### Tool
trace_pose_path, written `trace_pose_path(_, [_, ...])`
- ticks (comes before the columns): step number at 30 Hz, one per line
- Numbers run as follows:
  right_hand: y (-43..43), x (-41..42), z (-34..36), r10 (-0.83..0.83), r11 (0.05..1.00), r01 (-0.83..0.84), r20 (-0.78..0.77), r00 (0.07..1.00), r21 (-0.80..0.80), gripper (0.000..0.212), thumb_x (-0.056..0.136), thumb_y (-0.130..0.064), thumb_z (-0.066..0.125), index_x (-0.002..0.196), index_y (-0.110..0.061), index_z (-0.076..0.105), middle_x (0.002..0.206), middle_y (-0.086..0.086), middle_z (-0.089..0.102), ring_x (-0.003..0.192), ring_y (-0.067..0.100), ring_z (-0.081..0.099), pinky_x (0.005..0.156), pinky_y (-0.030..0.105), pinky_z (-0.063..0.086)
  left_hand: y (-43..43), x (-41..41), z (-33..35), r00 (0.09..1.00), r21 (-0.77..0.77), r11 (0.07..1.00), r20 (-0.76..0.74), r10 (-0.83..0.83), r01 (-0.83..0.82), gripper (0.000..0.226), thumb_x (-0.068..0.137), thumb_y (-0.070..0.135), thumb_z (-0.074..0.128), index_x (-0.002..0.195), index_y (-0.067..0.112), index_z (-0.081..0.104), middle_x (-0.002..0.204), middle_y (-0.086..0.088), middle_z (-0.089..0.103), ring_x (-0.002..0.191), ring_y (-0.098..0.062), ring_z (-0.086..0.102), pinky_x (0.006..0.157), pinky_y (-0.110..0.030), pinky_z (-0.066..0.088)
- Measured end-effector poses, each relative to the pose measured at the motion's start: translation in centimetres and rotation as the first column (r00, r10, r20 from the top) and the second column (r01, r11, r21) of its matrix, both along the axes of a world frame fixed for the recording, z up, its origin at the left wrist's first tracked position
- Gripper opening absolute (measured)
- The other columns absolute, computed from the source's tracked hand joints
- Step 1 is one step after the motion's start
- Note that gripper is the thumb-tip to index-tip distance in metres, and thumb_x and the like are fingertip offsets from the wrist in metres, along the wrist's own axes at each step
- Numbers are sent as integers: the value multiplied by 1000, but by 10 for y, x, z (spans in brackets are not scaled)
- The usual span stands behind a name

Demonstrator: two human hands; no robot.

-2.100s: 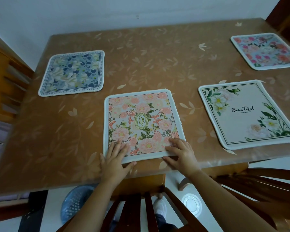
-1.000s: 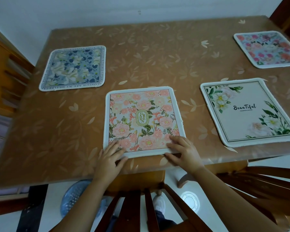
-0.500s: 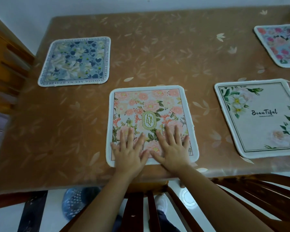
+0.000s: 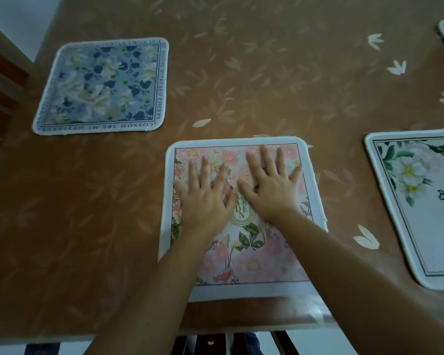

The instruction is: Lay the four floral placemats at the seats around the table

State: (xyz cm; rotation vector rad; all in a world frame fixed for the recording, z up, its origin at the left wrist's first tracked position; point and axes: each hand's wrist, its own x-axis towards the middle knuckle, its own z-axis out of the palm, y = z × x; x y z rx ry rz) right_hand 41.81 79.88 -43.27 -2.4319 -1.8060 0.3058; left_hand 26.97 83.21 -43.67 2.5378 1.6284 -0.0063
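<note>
Pink floral cloth placemat point(image 4: 254, 265): on brown desk point(image 4: 87, 226).
Left grip point(image 4: 205, 201), right grip point(image 4: 269, 193): splayed, pressing flat.
Tip: smooth outward evenly.

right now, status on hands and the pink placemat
Left hand, right hand open, flat on pink placemat. Mat lies flat by near edge of table. Nothing in the way; blue placemat, white placemat lie apart.

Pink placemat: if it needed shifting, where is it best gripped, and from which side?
Probably its near edge, from the person's side. The placemat lies flat and thin, so only a rim can be pinched, and that edge sits closest to the table front.
</note>
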Motion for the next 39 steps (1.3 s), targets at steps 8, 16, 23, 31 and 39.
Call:
trace_pose_path(8, [6, 3, 4, -64, 998, 64, 15, 998, -1, 70, 83, -65, 13, 143, -32, -1, 155, -1, -5, 141, 27, -10, 105, 65, 1, 14, 8, 5, 998, 37, 998, 42, 41, -42, 58, 90, 50, 22, 143, 31, 12, 155, -6, 5, 141, -27, -3, 107, -61, 4])
trace_pose_path(16, [-68, -23, 6, -76, 997, 76, 4, 997, -26, 68, 83, -66, 10, 142, -34, -3, 155, -4, -5, 140, 25, -14, 105, 65, 1, -41, -10, 6, 998, -21, 998, 22, 61, -61, 60, 89, 53, 9, 143, 30, -5, 154, -6, -8, 139, -26, -14, 109, -55, -3])
trace_pose_path(23, [-125, -46, 5, -85, 996, 84, -23, 996, -40, 67, 82, -64, 6, 140, -35, -14, 153, -1, -14, 138, 27, -20, 105, 64, -4, -105, -31, 10, 998, -48, 997, 31, 58, -57, 61, 92, 47, 20, 144, 27, -3, 154, -8, -7, 139, -28, -14, 110, -55, 1])
trace_pose_path(31, [-166, -53, 18, 45, 995, -46, -13, 999, -89, 67, 85, -60, 4, 144, -29, 0, 152, 8, -5, 138, 36, -9, 105, 65, 7, -150, -45, 26, 999, -53, 998, -51, -19, 16, 56, 91, 45, 21, 143, 23, 17, 151, -16, 18, 138, -37, 10, 106, -61, 14])
trace_pose_path(39, [-174, -24, 50, 171, 976, -183, -107, 979, -117, 59, 89, -54, 29, 141, -30, 19, 154, 3, 14, 140, 24, 9, 110, 53, 11, -145, -51, 55, 981, -64, 988, -129, -147, 140, 57, 90, 46, 27, 140, 20, 24, 146, -11, 29, 134, -28, 20, 107, -48, 20])
